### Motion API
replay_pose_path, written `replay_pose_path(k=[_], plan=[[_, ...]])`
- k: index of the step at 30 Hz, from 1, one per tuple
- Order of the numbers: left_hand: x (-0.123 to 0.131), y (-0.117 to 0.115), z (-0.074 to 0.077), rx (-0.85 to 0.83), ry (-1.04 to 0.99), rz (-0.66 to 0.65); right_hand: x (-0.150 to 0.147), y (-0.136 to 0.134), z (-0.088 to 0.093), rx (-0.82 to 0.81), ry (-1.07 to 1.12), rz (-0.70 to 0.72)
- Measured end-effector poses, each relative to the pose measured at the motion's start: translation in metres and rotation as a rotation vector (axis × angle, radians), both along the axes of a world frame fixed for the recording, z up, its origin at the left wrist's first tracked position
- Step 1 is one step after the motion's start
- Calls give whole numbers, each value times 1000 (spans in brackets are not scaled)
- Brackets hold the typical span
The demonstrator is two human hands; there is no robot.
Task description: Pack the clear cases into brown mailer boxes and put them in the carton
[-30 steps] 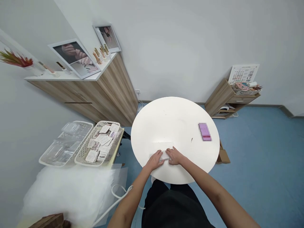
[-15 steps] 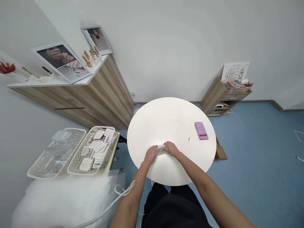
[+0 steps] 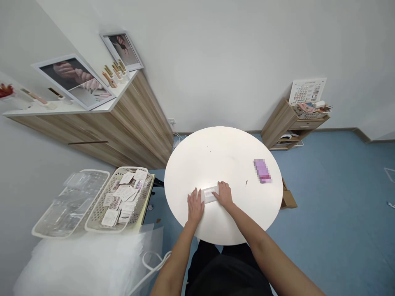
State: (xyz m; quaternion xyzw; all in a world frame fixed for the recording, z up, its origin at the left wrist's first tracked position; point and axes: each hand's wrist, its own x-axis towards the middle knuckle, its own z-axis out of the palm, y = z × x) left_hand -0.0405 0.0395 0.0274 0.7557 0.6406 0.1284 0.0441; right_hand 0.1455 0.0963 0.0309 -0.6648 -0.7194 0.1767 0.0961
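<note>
Flat on the table (image 3: 222,152), near its front edge, a small clear packet (image 3: 210,194) is pressed between the left hand (image 3: 195,206) and right hand (image 3: 224,195), fingers spread open, nothing gripped.

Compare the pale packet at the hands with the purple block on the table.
The pale packet is whitish; the purple block is bright-coloured. The packet lies crosswise at the near side, between the left hand and right hand; the block lies lengthwise off to the right, away from both. Both are small rectangles lying flat on the white round table.
</note>
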Motion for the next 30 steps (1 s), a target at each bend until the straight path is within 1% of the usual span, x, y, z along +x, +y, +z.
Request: replay_pose_path(k=[3, 5, 8, 11, 14, 17, 19, 22, 26, 28, 30], plan=[[13, -10, 4, 19, 24, -184, 10, -15, -5, -39, 47, -231], [20, -19, 2, -3, 33, -243, 15, -25, -8, -92, 93, -351], [26, -29, -6, -50, 39, -207, 17, -33, -13, -180, 195, -445], [29, -33, -14, -83, 41, -171, 14, -32, -15, -256, 237, -497], [30, -33, -17, -99, 41, -163, 10, -27, -15, -237, 246, -500], [30, -31, -17, -118, 33, -164, 4, -26, -11, -123, 358, -434], [30, -31, -16, -137, 15, -165, -3, -30, -8, -52, 456, -336], [29, -30, -15, -169, -39, -172, -14, -39, -6, -7, 533, -151], [25, -26, -14, -256, -179, -177, -28, -55, -15, 20, 496, 36], [21, -25, -14, -300, -286, -182, -31, -62, -22, 12, 434, 136], [15, -27, -14, -296, -406, -165, -33, -66, -28, -13, 357, 230]])
